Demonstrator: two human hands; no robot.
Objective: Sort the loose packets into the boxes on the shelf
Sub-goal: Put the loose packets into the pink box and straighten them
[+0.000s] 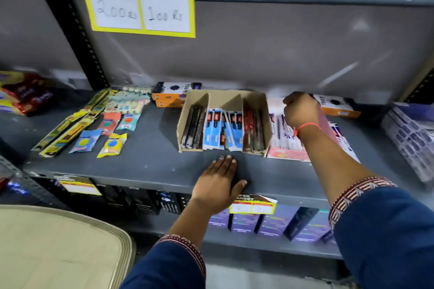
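A brown cardboard box (225, 96) with three compartments stands on the grey shelf (152, 162). Black packets (193, 126) fill its left slot, blue packets (223, 130) the middle and dark red packets (253, 130) the right. Beside it on the right lies a pink box (285, 148) of white and purple packets. My right hand (301, 111) reaches over the back of that pink box with fingers curled away from me; what they touch is hidden. My left hand (218, 183) rests flat on the shelf's front edge, just before the cardboard box, holding nothing.
Loose small packets (112, 124) and long yellow packets (70, 129) lie on the shelf's left. Orange boxes sit behind the cardboard box (168, 96) and beyond my right hand (338, 107). White-blue packs (411, 134) are far right, a yellow price sign (141, 4) hangs above, and a beige tray (58, 246) is lower left.
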